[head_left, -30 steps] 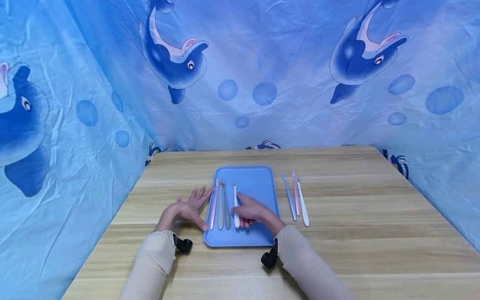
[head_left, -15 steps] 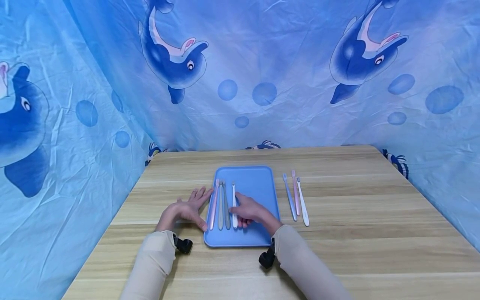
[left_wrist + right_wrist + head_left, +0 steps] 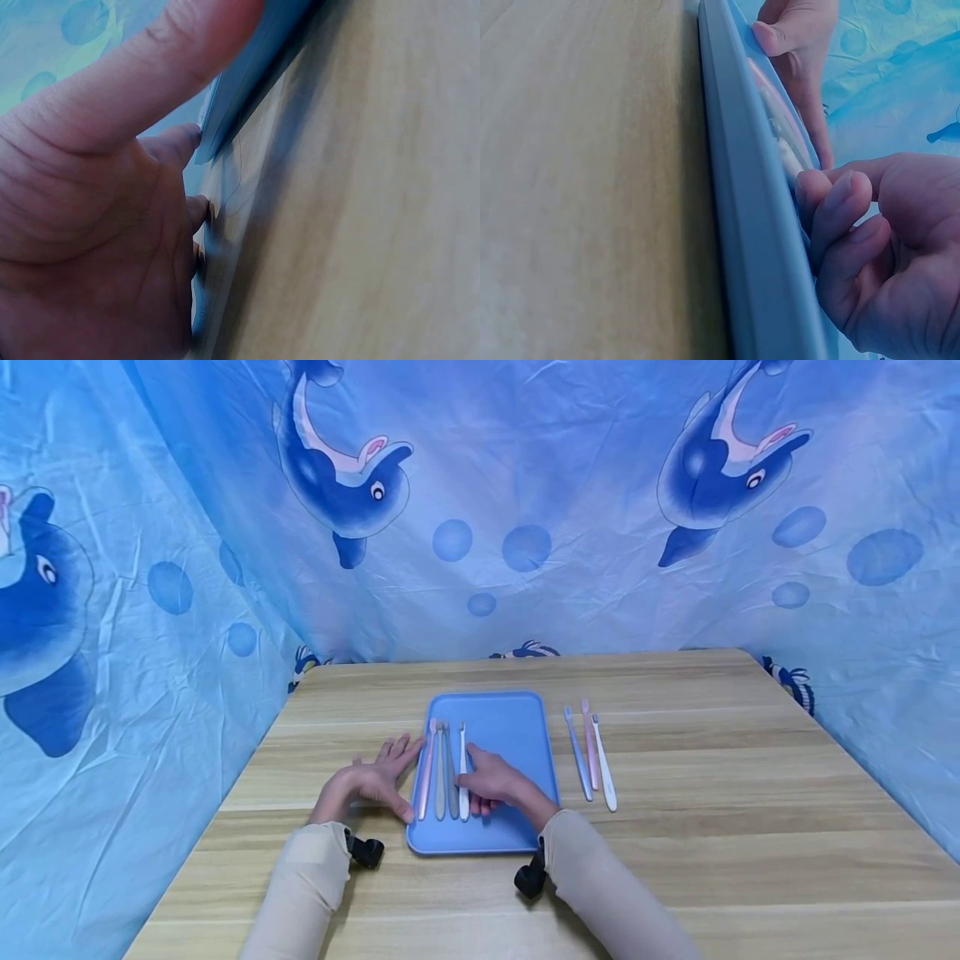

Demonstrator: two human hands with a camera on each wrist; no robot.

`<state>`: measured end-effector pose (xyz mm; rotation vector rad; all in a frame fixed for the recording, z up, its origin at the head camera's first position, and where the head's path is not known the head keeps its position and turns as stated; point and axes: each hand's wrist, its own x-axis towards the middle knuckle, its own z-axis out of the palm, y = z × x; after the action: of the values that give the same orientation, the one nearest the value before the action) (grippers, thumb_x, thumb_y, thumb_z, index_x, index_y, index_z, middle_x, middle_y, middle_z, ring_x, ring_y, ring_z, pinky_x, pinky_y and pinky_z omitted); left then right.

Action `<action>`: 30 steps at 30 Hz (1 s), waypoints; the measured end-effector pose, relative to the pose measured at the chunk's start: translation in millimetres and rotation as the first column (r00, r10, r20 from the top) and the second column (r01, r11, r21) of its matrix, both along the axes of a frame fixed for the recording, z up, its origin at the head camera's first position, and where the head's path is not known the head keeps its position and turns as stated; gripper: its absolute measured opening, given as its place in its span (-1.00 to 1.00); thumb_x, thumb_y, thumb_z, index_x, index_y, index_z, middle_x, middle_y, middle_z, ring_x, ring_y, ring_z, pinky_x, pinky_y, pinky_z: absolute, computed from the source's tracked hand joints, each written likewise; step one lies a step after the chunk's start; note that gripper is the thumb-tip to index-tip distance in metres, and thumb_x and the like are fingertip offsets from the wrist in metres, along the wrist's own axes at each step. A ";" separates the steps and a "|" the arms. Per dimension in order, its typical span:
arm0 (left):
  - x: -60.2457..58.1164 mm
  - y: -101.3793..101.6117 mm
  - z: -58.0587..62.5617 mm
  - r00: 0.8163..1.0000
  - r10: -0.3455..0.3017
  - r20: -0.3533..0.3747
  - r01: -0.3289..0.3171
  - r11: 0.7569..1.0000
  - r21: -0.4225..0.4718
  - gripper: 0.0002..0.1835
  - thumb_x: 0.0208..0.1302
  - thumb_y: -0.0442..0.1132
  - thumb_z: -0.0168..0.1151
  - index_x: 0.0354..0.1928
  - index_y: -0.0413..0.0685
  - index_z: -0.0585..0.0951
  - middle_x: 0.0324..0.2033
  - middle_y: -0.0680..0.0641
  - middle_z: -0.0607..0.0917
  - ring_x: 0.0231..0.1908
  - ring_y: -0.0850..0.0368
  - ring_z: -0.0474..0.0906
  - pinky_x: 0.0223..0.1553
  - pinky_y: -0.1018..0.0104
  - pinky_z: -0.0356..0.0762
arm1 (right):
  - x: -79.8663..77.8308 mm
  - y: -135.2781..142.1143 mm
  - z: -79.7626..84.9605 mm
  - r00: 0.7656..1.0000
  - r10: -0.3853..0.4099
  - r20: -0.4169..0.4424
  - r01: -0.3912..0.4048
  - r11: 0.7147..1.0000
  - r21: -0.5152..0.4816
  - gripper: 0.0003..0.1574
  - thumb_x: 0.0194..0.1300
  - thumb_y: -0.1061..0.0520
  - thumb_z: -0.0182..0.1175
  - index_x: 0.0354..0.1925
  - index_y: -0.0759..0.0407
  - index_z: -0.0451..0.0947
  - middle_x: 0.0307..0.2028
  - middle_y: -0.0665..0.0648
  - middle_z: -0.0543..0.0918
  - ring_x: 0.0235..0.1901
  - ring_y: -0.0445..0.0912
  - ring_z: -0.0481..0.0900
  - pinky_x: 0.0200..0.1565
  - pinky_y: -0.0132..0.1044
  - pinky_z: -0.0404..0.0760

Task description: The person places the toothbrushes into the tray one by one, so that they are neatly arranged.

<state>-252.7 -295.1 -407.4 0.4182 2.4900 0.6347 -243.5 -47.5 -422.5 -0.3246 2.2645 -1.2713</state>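
Observation:
On the blue tray (image 3: 517,727), a white toothbrush (image 3: 462,747) lies lengthwise with its head toward the far side. My right hand (image 3: 497,783) pinches its handle, thumb across it and the other fingers curled at its right; the right wrist view shows those curled fingers (image 3: 844,214) close over the tray. Left of it lie a dark grey toothbrush (image 3: 452,781), a light grey toothbrush (image 3: 440,781) and a pink toothbrush (image 3: 427,777), side by side. My left hand (image 3: 378,779), fingers spread, touches the tray's left edge with thumb and fingertips.
On the wooden table (image 3: 712,843), right of the tray, lie a blue toothbrush (image 3: 577,756), another pink toothbrush (image 3: 591,747) and another white toothbrush (image 3: 604,768). A blue dolphin-print curtain (image 3: 480,485) hangs behind the table and along its sides.
My right hand has moved the white toothbrush leftward over the tray, closer to the dark grey one. My left hand has stayed at the tray's edge.

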 end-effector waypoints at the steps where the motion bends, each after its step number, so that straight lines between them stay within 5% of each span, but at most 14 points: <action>1: 0.1 -0.1 0.3 1.000 -0.001 0.000 0.001 1.000 -0.005 0.60 -0.39 0.46 0.57 0.61 0.26 -0.28 0.58 -0.27 -0.43 0.54 -0.42 -0.60 0.25 -0.67 -0.68 | 0.7 0.0 0.4 1.000 -0.001 0.001 0.001 1.000 -0.002 0.00 0.49 0.08 0.09 0.61 0.13 -0.26 -0.74 0.07 0.57 -0.83 -0.17 0.45 -0.78 -0.41 0.36; 30: -2.2 1.1 -5.1 1.000 0.005 -0.026 -0.006 1.000 -0.031 0.60 -0.35 0.38 0.61 0.62 0.20 -0.29 0.59 -0.25 -0.41 0.55 -0.40 -0.55 0.29 -0.67 -0.56 | 3.0 24.9 6.3 0.999 -0.025 -0.048 0.026 1.000 0.016 0.03 0.47 -0.06 0.13 0.62 0.08 -0.22 -0.71 0.09 0.61 -0.82 -0.17 0.46 -0.77 -0.42 0.37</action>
<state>-254.9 -293.9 -412.5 0.4108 2.5227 0.5954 -240.5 -22.6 -416.1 -0.3240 2.3252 -1.2690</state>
